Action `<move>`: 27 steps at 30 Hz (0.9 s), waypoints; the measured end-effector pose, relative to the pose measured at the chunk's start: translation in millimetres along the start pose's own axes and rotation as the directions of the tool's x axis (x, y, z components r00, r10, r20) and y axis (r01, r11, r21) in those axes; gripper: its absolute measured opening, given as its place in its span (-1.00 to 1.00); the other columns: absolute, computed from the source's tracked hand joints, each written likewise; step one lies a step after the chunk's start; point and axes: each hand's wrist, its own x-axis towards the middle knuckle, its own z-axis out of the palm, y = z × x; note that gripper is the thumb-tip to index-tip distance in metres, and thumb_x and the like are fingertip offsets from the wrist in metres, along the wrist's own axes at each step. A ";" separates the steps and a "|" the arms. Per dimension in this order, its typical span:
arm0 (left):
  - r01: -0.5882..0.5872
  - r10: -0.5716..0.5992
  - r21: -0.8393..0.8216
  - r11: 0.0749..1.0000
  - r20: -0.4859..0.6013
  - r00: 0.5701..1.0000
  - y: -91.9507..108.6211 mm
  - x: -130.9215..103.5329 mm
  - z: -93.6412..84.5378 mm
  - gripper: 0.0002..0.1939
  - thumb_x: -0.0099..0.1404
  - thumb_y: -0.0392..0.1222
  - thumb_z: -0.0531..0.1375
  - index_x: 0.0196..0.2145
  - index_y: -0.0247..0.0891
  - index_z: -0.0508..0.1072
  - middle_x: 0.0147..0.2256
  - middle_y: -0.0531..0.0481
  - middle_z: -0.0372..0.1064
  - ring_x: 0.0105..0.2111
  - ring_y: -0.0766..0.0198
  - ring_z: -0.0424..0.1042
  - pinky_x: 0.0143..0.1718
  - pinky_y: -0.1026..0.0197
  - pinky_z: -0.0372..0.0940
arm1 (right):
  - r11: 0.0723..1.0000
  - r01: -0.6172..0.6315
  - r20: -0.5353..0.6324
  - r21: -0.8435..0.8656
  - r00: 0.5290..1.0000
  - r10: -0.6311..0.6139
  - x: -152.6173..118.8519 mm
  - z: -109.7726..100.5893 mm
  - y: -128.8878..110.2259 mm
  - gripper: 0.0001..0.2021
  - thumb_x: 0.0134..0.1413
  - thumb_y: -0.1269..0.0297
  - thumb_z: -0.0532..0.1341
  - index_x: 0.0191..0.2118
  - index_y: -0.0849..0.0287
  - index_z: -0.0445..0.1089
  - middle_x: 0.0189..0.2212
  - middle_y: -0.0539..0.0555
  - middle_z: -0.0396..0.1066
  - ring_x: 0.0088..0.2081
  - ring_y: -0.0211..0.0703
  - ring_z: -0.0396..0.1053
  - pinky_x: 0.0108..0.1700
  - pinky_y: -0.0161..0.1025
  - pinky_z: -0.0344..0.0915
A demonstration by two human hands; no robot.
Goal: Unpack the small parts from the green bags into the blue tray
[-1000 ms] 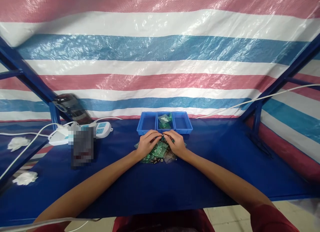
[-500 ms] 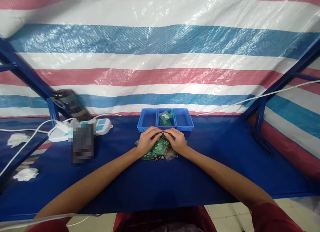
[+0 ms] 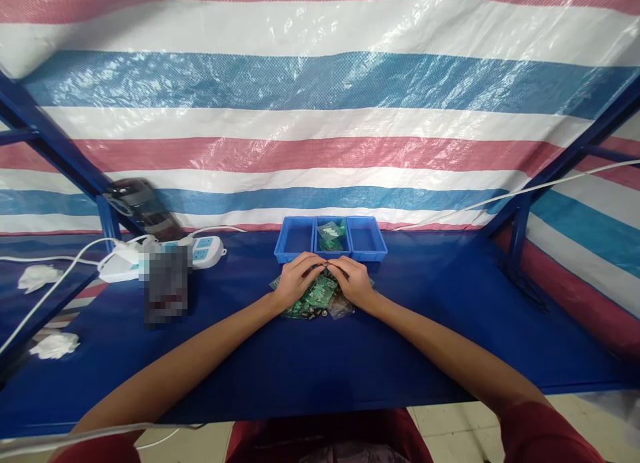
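My left hand [image 3: 298, 278] and my right hand [image 3: 353, 278] meet above a pile of small plastic bags [image 3: 320, 292], some green and some brownish. Both are closed, thumbs and fingertips pinched together around something small and dark that I cannot make out. Several small dark and silvery parts [image 3: 317, 312] lie at the pile's near edge. Just beyond my fingers stand three blue bins side by side. A green packet [image 3: 331, 236] rests in the middle bin [image 3: 332, 254]; the left bin [image 3: 296, 238] and right bin [image 3: 367, 238] show bare bottoms.
On the left are a white power strip [image 3: 207, 251] with cables, a blurred dark object [image 3: 167, 286], a dark bottle [image 3: 143, 206] and crumpled white tissue [image 3: 55, 346]. Blue frame posts [image 3: 520, 220] flank the blue table [image 3: 400, 363]. Striped sheeting [image 3: 320, 83] hangs behind.
My hands stay pinched together over the pile, with barely any finger movement. The view has shifted very slightly; the bins and bags have kept their places.
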 end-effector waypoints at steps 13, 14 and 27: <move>0.128 -0.127 0.032 0.991 -0.022 0.992 6.0 -2.1 -1.5 -0.85 0.34 -0.21 0.11 -0.19 -0.26 0.43 -0.38 0.03 0.46 -0.61 0.47 0.31 -0.49 0.38 0.29 | 1.000 -0.024 0.027 -0.016 0.999 0.024 2.1 -3.8 -5.6 -0.73 0.28 0.24 0.02 -0.30 0.19 0.44 -0.51 0.05 0.35 -0.47 -0.22 0.30 -0.36 -0.27 0.26; 0.122 -0.121 0.037 0.992 -0.024 0.992 6.3 -1.8 -1.8 -0.85 0.35 -0.20 0.10 -0.19 -0.26 0.43 -0.38 0.02 0.47 -0.60 0.46 0.32 -0.48 0.37 0.29 | 1.000 -0.025 0.029 -0.014 0.999 0.025 2.2 -4.2 -6.2 -0.73 0.28 0.23 0.02 -0.30 0.19 0.44 -0.51 0.05 0.35 -0.47 -0.22 0.30 -0.36 -0.27 0.26; 0.058 -0.059 -0.037 0.998 -0.023 0.998 0.1 -2.3 -0.4 -0.84 0.37 -0.21 0.09 -0.16 -0.26 0.43 -0.26 -0.08 0.44 -0.43 0.36 0.42 -0.39 0.31 0.34 | 1.000 -0.006 0.010 0.008 1.000 0.006 0.0 -3.4 -5.4 -0.79 0.25 0.24 0.05 -0.18 0.16 0.40 -0.48 0.04 0.35 -0.51 -0.24 0.25 -0.40 -0.27 0.26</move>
